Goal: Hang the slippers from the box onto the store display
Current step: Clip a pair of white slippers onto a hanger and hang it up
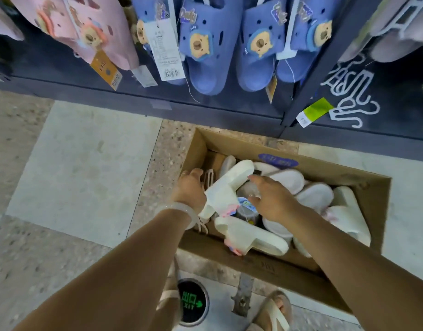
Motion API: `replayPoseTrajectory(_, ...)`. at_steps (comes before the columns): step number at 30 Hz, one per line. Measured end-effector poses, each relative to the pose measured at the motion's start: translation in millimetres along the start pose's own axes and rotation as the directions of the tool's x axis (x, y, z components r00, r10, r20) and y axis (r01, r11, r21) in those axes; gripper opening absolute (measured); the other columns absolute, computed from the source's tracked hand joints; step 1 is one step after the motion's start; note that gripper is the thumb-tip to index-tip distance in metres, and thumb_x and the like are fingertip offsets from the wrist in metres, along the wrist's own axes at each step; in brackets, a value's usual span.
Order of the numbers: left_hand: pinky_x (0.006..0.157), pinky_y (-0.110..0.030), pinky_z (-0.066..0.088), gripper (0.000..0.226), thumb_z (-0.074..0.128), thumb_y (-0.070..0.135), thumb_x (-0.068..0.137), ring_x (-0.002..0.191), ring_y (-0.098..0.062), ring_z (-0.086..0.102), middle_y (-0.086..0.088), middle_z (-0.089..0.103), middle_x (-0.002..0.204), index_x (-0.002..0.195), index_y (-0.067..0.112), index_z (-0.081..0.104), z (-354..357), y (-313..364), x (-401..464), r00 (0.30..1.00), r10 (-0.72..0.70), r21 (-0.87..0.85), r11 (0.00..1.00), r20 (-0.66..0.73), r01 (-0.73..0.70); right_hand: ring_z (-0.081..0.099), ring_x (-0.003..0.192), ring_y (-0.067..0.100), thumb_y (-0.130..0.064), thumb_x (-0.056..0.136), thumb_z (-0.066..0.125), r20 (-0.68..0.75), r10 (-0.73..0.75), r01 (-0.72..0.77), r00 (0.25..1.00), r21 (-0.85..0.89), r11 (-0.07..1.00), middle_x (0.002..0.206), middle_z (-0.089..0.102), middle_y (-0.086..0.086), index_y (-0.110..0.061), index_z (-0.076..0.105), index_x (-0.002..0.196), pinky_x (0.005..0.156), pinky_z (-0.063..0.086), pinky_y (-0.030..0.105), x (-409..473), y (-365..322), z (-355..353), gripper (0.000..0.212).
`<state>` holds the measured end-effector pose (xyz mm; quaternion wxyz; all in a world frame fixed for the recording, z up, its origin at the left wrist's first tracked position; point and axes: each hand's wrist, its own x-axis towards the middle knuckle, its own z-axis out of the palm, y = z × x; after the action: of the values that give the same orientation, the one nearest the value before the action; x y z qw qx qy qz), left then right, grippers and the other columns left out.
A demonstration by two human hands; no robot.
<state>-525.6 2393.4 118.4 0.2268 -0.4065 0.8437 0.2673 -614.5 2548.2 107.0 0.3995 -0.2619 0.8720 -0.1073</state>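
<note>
A brown cardboard box stands open on the floor below the display, filled with several cream-white slippers. My left hand grips one white slipper by its side and holds it tilted above the box. My right hand hovers over the box with fingers spread, just right of that slipper, holding nothing. Another white slipper with a pink charm lies at the box's near side. Blue bear slippers hang on the dark display above.
Pink slippers hang at the upper left of the display. White empty hangers lie on the shelf base at right. A round green exit light is set into the floor by my sandalled feet. Open floor lies left of the box.
</note>
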Motion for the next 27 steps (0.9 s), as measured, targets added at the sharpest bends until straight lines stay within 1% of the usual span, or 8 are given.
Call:
replayPoseTrajectory(6, 0.093, -0.03, 0.044, 0.036, 0.045, 0.007, 0.094, 0.114, -0.025, 0.055, -0.006, 0.059, 0.125, 0.129, 0.016, 0.051, 13, -18, 68, 0.992, 0.075, -0.1, 0.991, -0.099, -0.085, 0.044, 0.124, 0.026, -0.032, 0.091, 0.052, -0.091, -0.218, 0.208, 0.972, -0.101, 0.973, 0.135, 0.049, 0.007, -0.018, 0.045, 0.132, 0.102, 0.039, 0.036, 85, -29, 56, 0.045)
replayPoseTrajectory(9, 0.097, -0.029, 0.041, 0.032, 0.046, 0.016, 0.096, 0.116, -0.024, 0.055, -0.007, 0.06, 0.126, 0.126, 0.014, 0.055, 22, -17, 97, 0.971, 0.235, 0.019, 0.971, 0.036, -0.236, 0.052, 0.112, 0.026, -0.04, 0.087, 0.055, -0.095, -0.285, 0.27, 0.954, -0.145, 0.952, 0.119, 0.058, 0.009, -0.02, 0.058, 0.115, 0.095, 0.044, 0.037, 129, -27, 73, 0.035)
replayPoseTrajectory(11, 0.098, -0.028, 0.039, 0.033, 0.043, 0.021, 0.098, 0.118, -0.024, 0.054, -0.008, 0.058, 0.129, 0.127, 0.012, 0.054, 35, -17, 114, 0.931, 0.323, 0.085, 0.936, 0.171, -0.341, 0.053, 0.113, 0.025, -0.047, 0.085, 0.056, -0.06, -0.28, 0.266, 0.958, -0.184, 0.946, 0.117, 0.061, 0.007, -0.023, 0.063, 0.108, 0.099, 0.041, 0.037, 151, -14, 76, 0.034)
replayPoseTrajectory(14, 0.096, -0.026, 0.039, 0.033, 0.044, 0.03, 0.097, 0.115, -0.023, 0.055, -0.005, 0.06, 0.125, 0.123, 0.015, 0.058, 61, -17, 140, 0.869, 0.389, 0.012, 0.911, 0.304, -0.412, 0.054, 0.115, 0.021, -0.052, 0.085, 0.052, -0.008, -0.291, 0.281, 0.957, -0.232, 0.931, 0.118, 0.063, 0.0, -0.029, 0.064, 0.107, 0.101, 0.036, 0.033, 165, 7, 72, 0.034)
replayPoseTrajectory(17, 0.102, -0.031, 0.04, 0.036, 0.045, 0.037, 0.096, 0.114, -0.021, 0.056, -0.003, 0.061, 0.124, 0.124, 0.017, 0.057, 81, -15, 155, 0.847, 0.423, -0.075, 0.903, 0.322, -0.422, 0.057, 0.107, 0.018, -0.05, 0.086, 0.054, 0.032, -0.29, 0.29, 0.957, -0.19, 0.938, 0.111, 0.064, -0.001, -0.024, 0.063, 0.103, 0.086, 0.042, 0.027, 160, 15, 65, 0.032)
replayPoseTrajectory(21, 0.1, -0.034, 0.045, 0.032, 0.053, 0.038, 0.092, 0.107, -0.022, 0.06, -0.005, 0.065, 0.113, 0.113, 0.015, 0.061, 92, -15, 151, 0.856, 0.422, -0.19, 0.905, 0.298, -0.38, 0.054, 0.11, 0.017, -0.047, 0.074, 0.071, 0.29, -0.156, 0.195, 0.944, -0.111, 0.975, 0.109, 0.058, -0.004, -0.028, 0.054, 0.099, 0.095, 0.046, 0.034, 152, 14, 52, 0.036)
replayPoseTrajectory(24, 0.1, -0.031, 0.042, 0.034, 0.061, 0.035, 0.088, 0.111, -0.021, 0.056, -0.002, 0.06, 0.116, 0.116, 0.017, 0.059, 89, -19, 143, 0.869, 0.408, -0.179, 0.911, 0.28, -0.371, 0.044, 0.119, 0.02, -0.041, 0.069, 0.076, 0.346, -0.059, 0.225, 0.936, -0.462, 0.858, 0.114, 0.051, -0.005, -0.031, 0.045, 0.105, 0.107, 0.029, 0.042, 145, 10, 55, 0.048)
replayPoseTrajectory(27, 0.1, -0.031, 0.042, 0.037, 0.061, 0.025, 0.088, 0.114, -0.022, 0.054, -0.003, 0.057, 0.122, 0.123, 0.016, 0.055, 83, -19, 146, 0.878, 0.406, -0.138, 0.914, 0.254, -0.383, 0.039, 0.126, 0.02, -0.033, 0.073, 0.072, 0.238, -0.143, 0.254, 0.961, -0.542, 0.801, 0.125, 0.052, -0.003, -0.031, 0.049, 0.121, 0.114, 0.005, 0.049, 139, 8, 61, 0.053)
